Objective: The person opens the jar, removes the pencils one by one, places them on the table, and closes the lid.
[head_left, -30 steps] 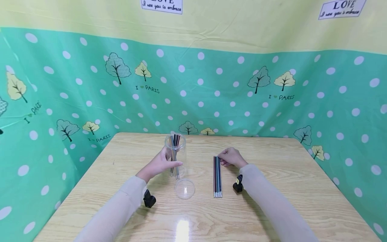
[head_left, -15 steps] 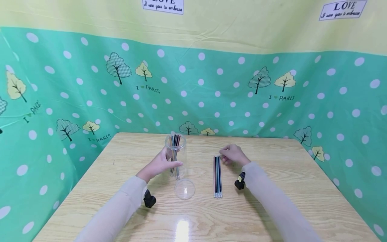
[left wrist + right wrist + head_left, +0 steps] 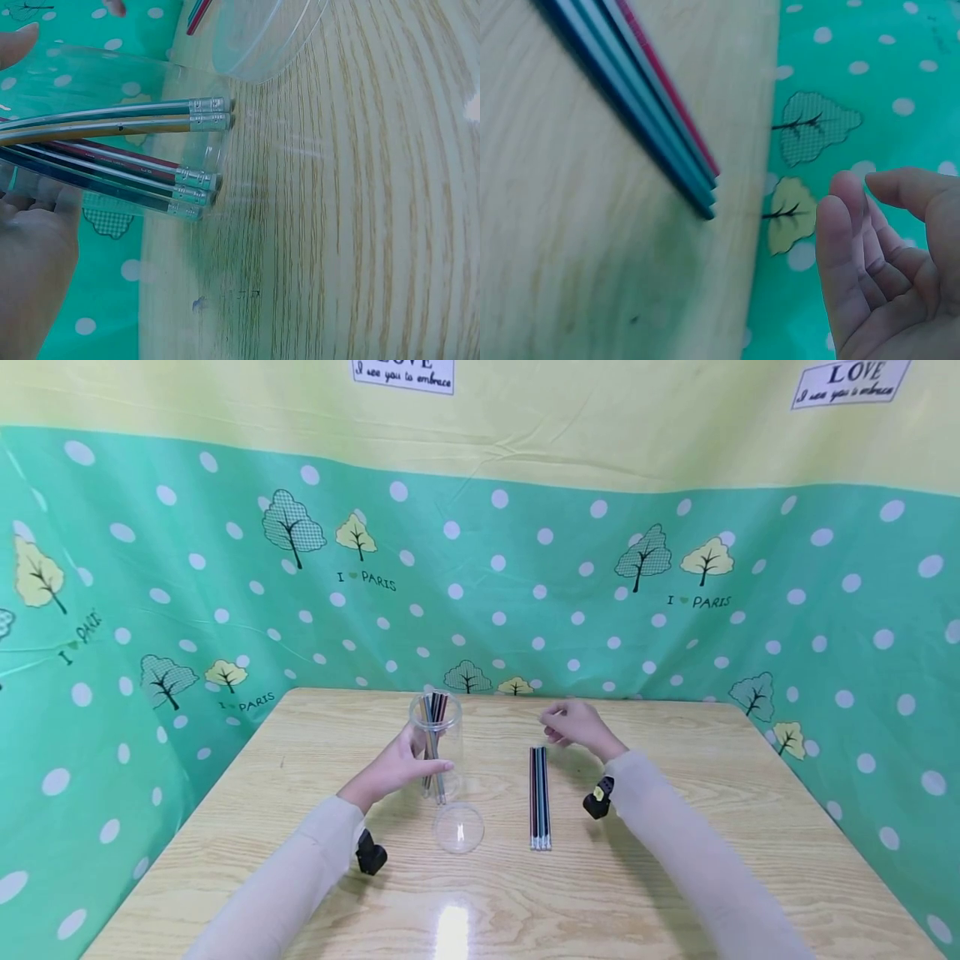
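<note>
My left hand (image 3: 397, 767) grips a clear plastic jar (image 3: 453, 750), fingers behind it and thumb across the near side. The jar stands upright with its mouth uncovered. Several pencils (image 3: 112, 156) lean inside, their eraser ends at the bottom in the left wrist view. To the right, several dark, teal and red pencils (image 3: 539, 797) lie side by side on the table, erasers toward me. Just beyond their far ends hovers my right hand (image 3: 576, 725). In the right wrist view its thumb and loosely bent fingers (image 3: 836, 247) hold nothing.
A round clear lid (image 3: 459, 828) lies on the wooden table (image 3: 337, 910) in front of the jar. Behind the table's far edge hangs a green and yellow curtain (image 3: 517, 560). A black wrist camera (image 3: 597, 798) hangs below the right sleeve.
My right hand has lifted off the far end of the pencil row and moved away from me, above and beyond it. The left hand and jar have stayed put.
</note>
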`<state>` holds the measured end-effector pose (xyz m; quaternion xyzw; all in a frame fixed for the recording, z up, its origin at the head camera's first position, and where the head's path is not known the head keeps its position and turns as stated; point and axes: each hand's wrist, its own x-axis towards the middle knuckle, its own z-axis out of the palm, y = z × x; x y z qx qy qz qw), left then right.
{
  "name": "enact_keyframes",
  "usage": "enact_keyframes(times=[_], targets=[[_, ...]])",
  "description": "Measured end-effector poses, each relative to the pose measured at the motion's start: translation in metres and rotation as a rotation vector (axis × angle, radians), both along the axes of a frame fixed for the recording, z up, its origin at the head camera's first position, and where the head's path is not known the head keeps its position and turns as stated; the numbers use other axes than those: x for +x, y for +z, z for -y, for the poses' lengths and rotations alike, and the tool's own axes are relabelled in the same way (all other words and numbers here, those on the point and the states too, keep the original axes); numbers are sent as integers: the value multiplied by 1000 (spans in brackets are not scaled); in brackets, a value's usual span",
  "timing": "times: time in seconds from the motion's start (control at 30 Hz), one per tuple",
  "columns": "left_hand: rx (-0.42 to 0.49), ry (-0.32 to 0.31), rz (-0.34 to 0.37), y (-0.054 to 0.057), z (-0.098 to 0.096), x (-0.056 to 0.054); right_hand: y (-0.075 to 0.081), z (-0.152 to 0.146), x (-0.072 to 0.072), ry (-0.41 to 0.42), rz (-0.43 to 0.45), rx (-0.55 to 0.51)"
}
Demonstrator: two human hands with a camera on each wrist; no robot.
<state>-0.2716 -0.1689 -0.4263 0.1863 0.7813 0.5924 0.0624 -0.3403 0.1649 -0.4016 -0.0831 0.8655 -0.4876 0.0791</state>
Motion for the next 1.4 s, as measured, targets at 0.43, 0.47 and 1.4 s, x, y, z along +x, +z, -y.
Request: enact_keyframes(times=[0.43, 0.47, 1.4], targets=[[-21, 13, 14, 1, 0, 0, 39, 37, 16, 148, -116, -9], [-22, 15, 14, 1, 0, 0, 42, 40, 18, 164, -128, -5], [18, -44, -11, 1, 0, -2, 75, 124, 32, 315, -299, 38]])
